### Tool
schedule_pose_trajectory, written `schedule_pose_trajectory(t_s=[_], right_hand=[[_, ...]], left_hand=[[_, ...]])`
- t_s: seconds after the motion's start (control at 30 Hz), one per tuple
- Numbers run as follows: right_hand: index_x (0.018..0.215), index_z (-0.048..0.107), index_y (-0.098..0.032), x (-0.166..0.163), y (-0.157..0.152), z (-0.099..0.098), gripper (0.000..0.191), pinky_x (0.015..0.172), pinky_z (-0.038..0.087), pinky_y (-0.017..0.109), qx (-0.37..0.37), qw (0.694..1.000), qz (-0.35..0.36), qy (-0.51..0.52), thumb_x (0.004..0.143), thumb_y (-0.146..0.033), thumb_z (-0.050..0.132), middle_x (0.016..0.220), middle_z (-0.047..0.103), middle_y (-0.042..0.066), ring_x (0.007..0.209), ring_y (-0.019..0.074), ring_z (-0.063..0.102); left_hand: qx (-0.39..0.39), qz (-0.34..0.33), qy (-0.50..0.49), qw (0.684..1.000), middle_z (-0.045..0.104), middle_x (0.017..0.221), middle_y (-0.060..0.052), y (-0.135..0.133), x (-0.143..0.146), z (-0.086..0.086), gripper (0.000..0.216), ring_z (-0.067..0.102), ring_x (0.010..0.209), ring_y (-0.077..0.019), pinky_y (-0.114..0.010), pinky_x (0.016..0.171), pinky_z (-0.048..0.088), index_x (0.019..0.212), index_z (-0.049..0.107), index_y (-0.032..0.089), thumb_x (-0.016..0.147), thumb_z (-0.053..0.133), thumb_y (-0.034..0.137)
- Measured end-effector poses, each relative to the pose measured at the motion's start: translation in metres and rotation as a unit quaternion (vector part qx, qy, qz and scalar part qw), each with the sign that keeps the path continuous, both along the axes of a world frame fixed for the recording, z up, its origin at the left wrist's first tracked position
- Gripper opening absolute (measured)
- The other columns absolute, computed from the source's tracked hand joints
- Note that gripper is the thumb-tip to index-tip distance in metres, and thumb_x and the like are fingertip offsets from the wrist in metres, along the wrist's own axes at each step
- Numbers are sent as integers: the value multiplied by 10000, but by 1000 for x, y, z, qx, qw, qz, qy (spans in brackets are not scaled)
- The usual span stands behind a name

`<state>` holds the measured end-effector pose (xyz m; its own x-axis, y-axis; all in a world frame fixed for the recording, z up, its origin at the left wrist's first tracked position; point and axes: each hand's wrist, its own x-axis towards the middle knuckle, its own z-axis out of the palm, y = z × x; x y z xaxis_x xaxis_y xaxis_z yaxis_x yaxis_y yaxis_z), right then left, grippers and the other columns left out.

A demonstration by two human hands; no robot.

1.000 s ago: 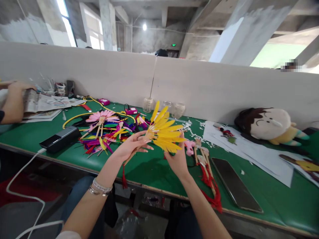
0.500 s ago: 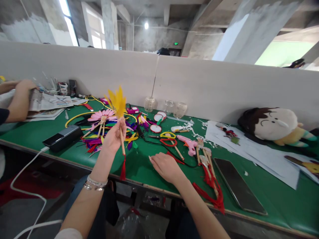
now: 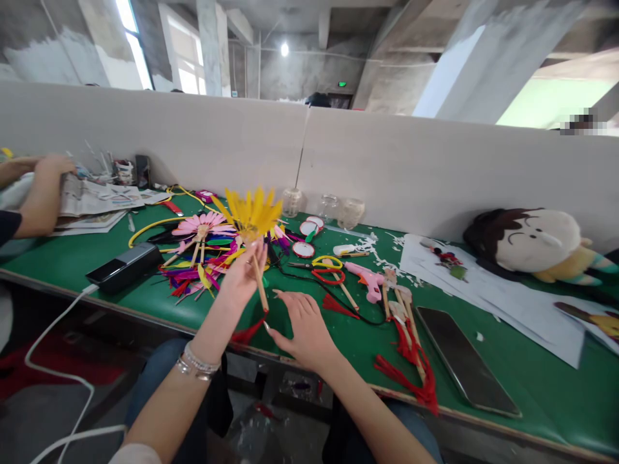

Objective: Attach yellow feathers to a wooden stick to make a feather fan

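My left hand [image 3: 245, 274] is closed round the wooden stick of a yellow feather fan [image 3: 254, 216], held above the table with its feathers spread upward. A red tassel [image 3: 249, 331] hangs from the stick's lower end. My right hand [image 3: 304, 325] is close by on the right, thumb and fingers apart, near the tassel end and holding nothing. Beyond my left hand lies a pink feather fan [image 3: 203, 227] on a heap of coloured feathers [image 3: 186, 277]. Scissors with yellow and red handles [image 3: 327, 276] and a pink glue gun [image 3: 368, 281] lie past my right hand.
A black phone [image 3: 467, 361] and sticks with red tassels [image 3: 409, 328] lie at right. Behind them are white papers [image 3: 512, 316] and a plush doll [image 3: 536, 241]. A black box with a cable [image 3: 124, 267] stands at left. Another person's arm [image 3: 41, 193] rests by newspapers [image 3: 97, 200].
My left hand has moved right and slightly down with the yellow fan, whose feathers now face me more broadly. My right hand has opened and come nearer the stick's end.
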<state>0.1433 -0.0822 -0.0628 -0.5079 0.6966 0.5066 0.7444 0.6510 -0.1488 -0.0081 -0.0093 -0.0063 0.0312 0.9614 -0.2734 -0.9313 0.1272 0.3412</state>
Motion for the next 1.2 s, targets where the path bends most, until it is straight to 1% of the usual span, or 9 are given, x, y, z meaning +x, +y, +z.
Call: schedule_pose_trajectory(t_s=[0.2, 0.37, 0.53, 0.6, 0.7, 0.8, 0.93, 1.03, 1.2], right_hand=[[743, 530, -191, -5, 1, -4, 220, 752, 372, 353, -176, 976, -46, 123, 836, -362, 426, 707, 590, 26, 748, 176, 533], [725, 462, -202, 2, 9, 0, 306, 551, 418, 278, -391, 812, 29, 433, 854, -452, 340, 518, 541, -28, 488, 129, 528], [655, 453, -197, 14, 13, 10, 363, 508, 410, 266, -408, 730, 27, 547, 781, -537, 436, 456, 511, -41, 425, 121, 505], [636, 439, -202, 17, 13, 11, 357, 505, 407, 262, -400, 722, 17, 564, 775, -530, 452, 459, 518, -40, 422, 117, 500], [620, 430, -205, 18, 14, 11, 341, 481, 396, 256, -392, 716, 10, 578, 768, -508, 475, 456, 518, -40, 413, 114, 489], [608, 431, -205, 17, 14, 10, 338, 458, 387, 254, -388, 712, 4, 586, 764, -499, 486, 438, 500, -45, 395, 111, 473], [618, 448, -204, 18, 14, 10, 339, 442, 379, 254, -384, 712, -10, 588, 749, -511, 503, 442, 498, -48, 389, 109, 461], [618, 455, -205, 20, 14, 11, 350, 422, 360, 256, -387, 713, -12, 585, 740, -529, 507, 429, 496, -47, 372, 108, 444], [616, 463, -205, 20, 12, 14, 347, 444, 382, 255, -385, 706, -30, 594, 763, -519, 488, 452, 492, -45, 391, 100, 440]], left_hand=[[61, -118, 77, 988, 643, 1008, -58, -11, 40, -21, 191, 591, 972, -140, -257, 907, 468, 844, 624, 124, 770, 483, 18], [206, -233, 314, 897, 475, 1284, -39, -12, 25, -23, 409, 527, 1081, -187, -267, 884, 455, 1064, 576, 244, 685, 632, 100], [233, -257, 633, 693, 585, 1138, -69, -1, -24, -20, 397, 507, 1087, -224, -322, 903, 406, 1039, 617, 237, 663, 650, 360], [193, -131, 752, 616, 613, 1075, -78, 9, -49, -21, 354, 522, 1047, -248, -366, 902, 388, 972, 641, 226, 666, 629, 404], [18, 17, 910, 413, 599, 1079, -145, 27, -79, -19, 356, 445, 1108, -352, -490, 885, 338, 905, 653, 201, 609, 673, 398], [-36, -49, 953, 297, 621, 1015, -167, 47, -91, -13, 324, 464, 1069, -382, -513, 861, 324, 808, 674, 196, 566, 674, 412], [-7, -167, 956, 242, 665, 855, -135, 73, -86, -9, 216, 556, 935, -336, -432, 818, 374, 685, 667, 184, 567, 624, 359], [-21, -175, 960, 218, 665, 834, -158, 83, -83, -17, 230, 579, 875, -333, -411, 766, 400, 669, 651, 162, 580, 582, 363], [-2, -122, 954, 274, 656, 852, -145, 76, -92, -18, 286, 586, 824, -295, -369, 709, 409, 730, 630, 172, 699, 448, 390]])
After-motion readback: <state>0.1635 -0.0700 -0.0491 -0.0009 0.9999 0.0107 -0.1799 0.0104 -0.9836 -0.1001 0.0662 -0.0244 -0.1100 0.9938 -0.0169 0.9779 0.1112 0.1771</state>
